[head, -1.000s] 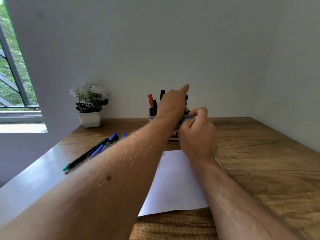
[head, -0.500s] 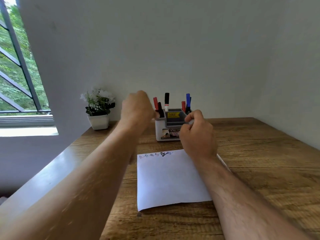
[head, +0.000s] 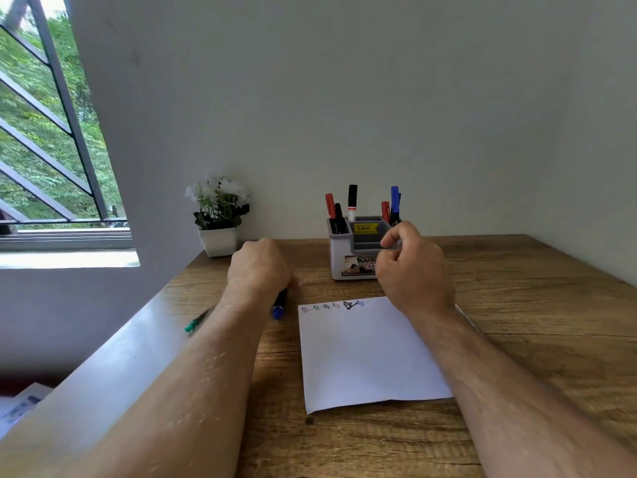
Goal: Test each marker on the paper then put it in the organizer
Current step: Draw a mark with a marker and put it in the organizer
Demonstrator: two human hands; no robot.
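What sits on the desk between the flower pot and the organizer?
Nothing: the head view shows bare wood between the flower pot and the organizer; the left hand is nearer the camera.

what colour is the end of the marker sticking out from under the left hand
Blue. The marker pokes out below the left hand beside the paper, in the head view.

Soft daylight enters from the window (head: 51, 132) far left of the left hand (head: 258, 267), glazing the surface (head: 534, 322) edge there, while wide-angle bending stretches both forearms.

Wooden table (head: 517, 305), grey walls (head: 344, 98), barred window (head: 44, 132)
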